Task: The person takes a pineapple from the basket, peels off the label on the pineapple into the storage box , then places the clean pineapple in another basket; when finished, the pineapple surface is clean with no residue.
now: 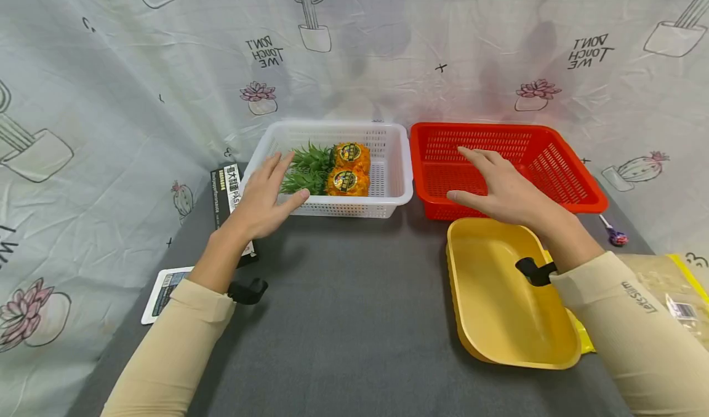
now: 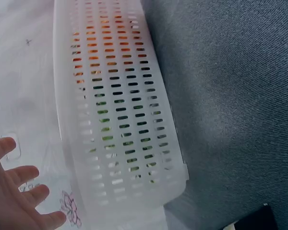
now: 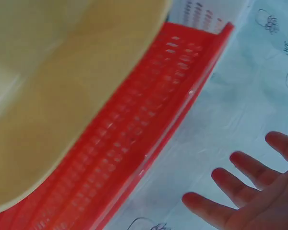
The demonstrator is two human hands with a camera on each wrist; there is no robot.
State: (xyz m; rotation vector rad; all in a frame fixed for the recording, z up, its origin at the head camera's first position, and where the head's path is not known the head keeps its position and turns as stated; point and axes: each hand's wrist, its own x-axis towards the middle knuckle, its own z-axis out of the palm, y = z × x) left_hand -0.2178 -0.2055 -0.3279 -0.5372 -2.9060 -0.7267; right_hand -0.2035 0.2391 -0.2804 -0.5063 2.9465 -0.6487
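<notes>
My left hand (image 1: 264, 198) hovers with spread fingers near the left front corner of a white basket (image 1: 354, 206); nothing is in it. Inside that basket lie two orange bundles (image 1: 348, 180) with black-and-yellow round labels, beside green spiky leaves (image 1: 307, 168). My right hand (image 1: 506, 189), fingers extended and holding nothing, is in front of a red basket (image 1: 476, 133) in the head view. Beneath the right wrist a yellow tray (image 1: 498, 306) lies on the grey table. In the right wrist view the fingers (image 3: 240, 184) are spread apart from the red basket.
A black-and-white pasta box (image 1: 224, 189) lies by the white basket's left side, partly behind the left arm. Nearer is a white-framed flat packet (image 1: 166, 291). On the right are a purple-wrapped lollipop (image 1: 617, 237) and a clear, yellow-edged bag (image 1: 659, 275). A printed curtain (image 1: 388, 48) stands behind.
</notes>
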